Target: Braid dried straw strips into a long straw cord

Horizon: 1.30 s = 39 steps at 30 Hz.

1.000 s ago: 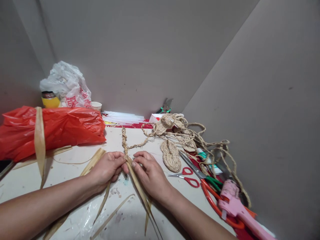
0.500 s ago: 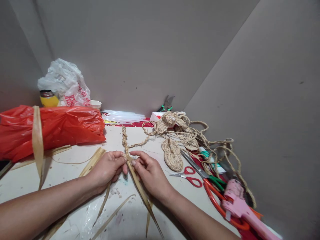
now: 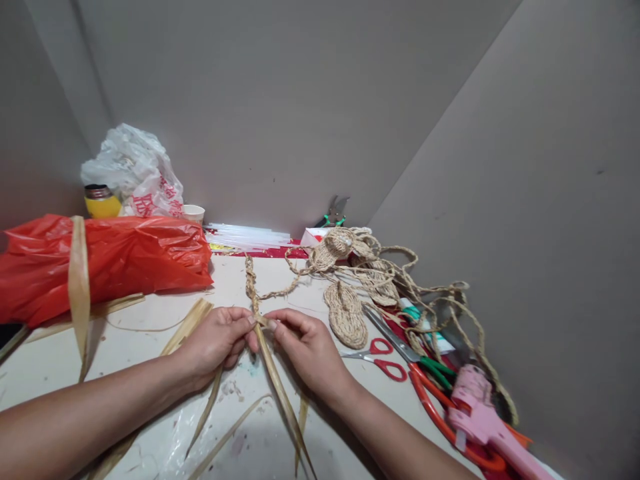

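A braid of dried plant leaf (image 3: 250,277) lies on the white table (image 3: 285,440), running away from me between both hands. My left hand (image 3: 215,343) pinches the near end of the braid between thumb and forefinger. With thumb and fingertips, my right hand (image 3: 310,350) grips a leaf strip crossing the braid at the same spot. One long leaf strip (image 3: 281,387) runs from there toward me. A second strip (image 3: 207,407) hangs beneath my left hand, and another (image 3: 303,427) emerges below my right. The fingertips partly hide the crossing.
Woven sole-shaped pieces (image 3: 345,317) and coiled braided cord (image 3: 400,270) lie to the right. Near them are small red-handled scissors (image 3: 383,360), large orange-handled scissors (image 3: 425,400) and a pink glue gun (image 3: 480,413). A red plastic bag (image 3: 135,257) sits left; clear sticks (image 3: 247,235) lie at the back.
My right fingers have closed in a tighter pinch, and the strip in them now stretches sideways across the braid. The long strip's near end has swung slightly left. The view has shifted a little.
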Available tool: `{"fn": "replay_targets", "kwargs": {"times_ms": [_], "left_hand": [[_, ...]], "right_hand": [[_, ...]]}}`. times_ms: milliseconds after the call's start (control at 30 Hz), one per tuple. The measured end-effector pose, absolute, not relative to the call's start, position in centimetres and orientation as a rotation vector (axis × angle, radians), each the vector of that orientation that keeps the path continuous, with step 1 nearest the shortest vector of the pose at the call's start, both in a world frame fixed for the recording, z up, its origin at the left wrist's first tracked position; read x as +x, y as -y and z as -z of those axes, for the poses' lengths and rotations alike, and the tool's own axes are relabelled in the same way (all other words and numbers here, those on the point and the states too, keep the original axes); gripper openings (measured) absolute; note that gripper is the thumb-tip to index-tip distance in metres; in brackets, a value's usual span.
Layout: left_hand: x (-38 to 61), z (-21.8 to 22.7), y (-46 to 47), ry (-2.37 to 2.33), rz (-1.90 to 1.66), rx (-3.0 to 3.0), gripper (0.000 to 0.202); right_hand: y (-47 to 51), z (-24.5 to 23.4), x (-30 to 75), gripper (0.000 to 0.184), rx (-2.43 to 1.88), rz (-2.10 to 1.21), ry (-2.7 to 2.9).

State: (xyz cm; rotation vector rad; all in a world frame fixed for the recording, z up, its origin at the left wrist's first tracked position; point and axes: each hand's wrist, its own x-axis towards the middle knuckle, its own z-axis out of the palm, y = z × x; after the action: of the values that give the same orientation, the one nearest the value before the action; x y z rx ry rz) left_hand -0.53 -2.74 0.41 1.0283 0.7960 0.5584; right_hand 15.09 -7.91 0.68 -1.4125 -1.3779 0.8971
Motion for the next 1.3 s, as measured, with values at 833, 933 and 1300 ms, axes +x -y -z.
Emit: {"fn": "replay_targets", "kwargs": {"times_ms": [833, 933, 1300], "left_hand": [[-0.6, -0.26, 2.6, -0.732, -0.506, 1.016, 0.026], [-0.59, -0.29, 2.58, -0.731, -0.49, 1.019, 0.029], [-0.39, -0.48, 2.46, -0.73, -0.489, 1.03, 0.023]], "right_hand": [[7.72, -0.63, 15.68, 0.021, -1.588, -0.614, 1.592], [7.64, -0.45, 15.64, 0.021, -1.612, -0.592, 1.611], [8.02, -1.01, 15.8, 0.022, -1.703, -0.439, 1.707]]}}
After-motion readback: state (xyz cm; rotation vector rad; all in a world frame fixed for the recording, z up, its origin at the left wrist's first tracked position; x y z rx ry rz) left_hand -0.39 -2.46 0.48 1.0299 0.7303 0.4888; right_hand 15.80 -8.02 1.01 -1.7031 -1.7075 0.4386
